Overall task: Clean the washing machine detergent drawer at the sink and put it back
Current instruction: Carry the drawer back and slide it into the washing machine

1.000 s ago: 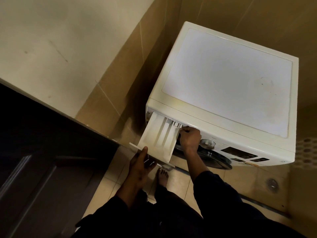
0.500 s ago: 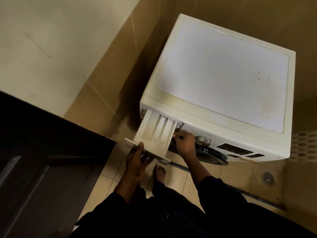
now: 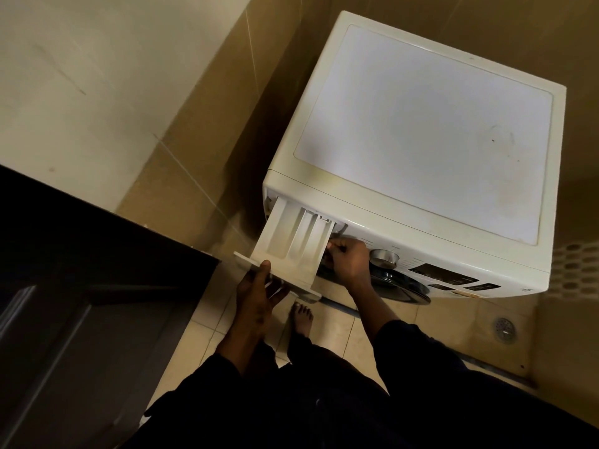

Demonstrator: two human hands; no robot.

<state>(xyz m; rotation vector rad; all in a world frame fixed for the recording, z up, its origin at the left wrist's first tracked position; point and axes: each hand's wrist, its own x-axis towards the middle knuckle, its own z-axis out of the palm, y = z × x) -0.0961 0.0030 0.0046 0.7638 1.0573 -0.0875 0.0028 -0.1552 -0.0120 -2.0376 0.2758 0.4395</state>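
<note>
The white detergent drawer sticks far out of the upper left front of the cream washing machine, its compartments facing up. My left hand grips the drawer's front panel from below, thumb on its top edge. My right hand is closed on the drawer's right side wall, close to the slot in the machine. The drawer's rear end is still hidden inside the slot.
A dark wooden door stands at the left, close to the drawer's front. Tiled walls enclose the machine. The control dial and dark porthole lie right of my right hand. My bare foot and a floor drain are on the tiled floor.
My right hand slid from the drawer's rear top corner at the slot down onto its right side. The drawer has come slightly farther out. The left hand kept its grip.
</note>
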